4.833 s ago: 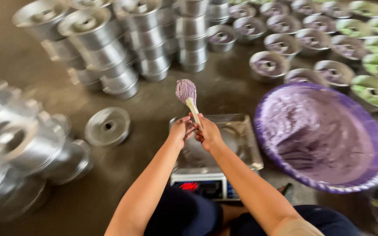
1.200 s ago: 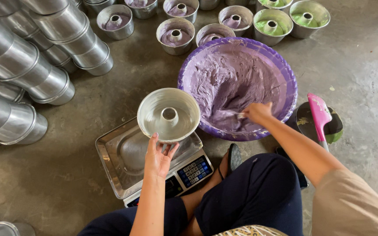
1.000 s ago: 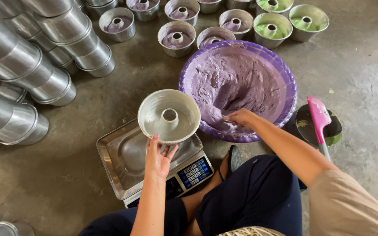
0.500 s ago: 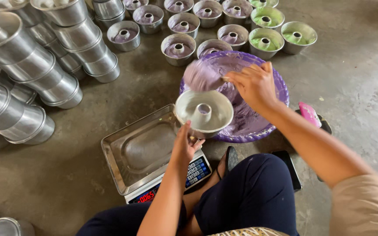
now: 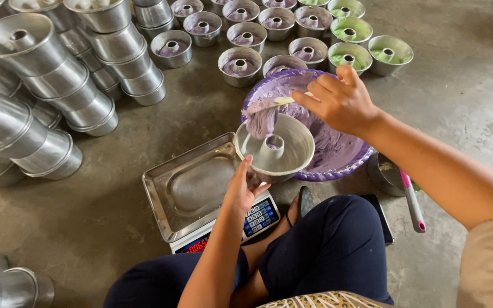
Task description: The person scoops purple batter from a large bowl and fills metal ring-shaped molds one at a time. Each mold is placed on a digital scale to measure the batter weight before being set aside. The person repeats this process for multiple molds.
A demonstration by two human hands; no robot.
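1. The tube pan (image 5: 275, 151) is plain silver-grey metal, with a streak of pale purple batter (image 5: 261, 121) on its inner wall.
2. The big basin (image 5: 326, 142) has a violet rim and holds lilac batter.
3. The spatula (image 5: 283, 100) blade is cream-coloured, smeared purple.
4. The scale (image 5: 201, 197) has a shiny steel tray, a red lit display and blue-and-white keys.
5. The filled pans (image 5: 239, 65) on the floor show purple batter; three at the far right (image 5: 349, 54) show light green.
6. The stacked empty pans (image 5: 47, 74) are dull silver.
7. The floor (image 5: 457, 102) is mottled grey-brown.
8. The trousers (image 5: 326, 251) are dark navy.
9. A tool handle (image 5: 412, 199) is pink and white.
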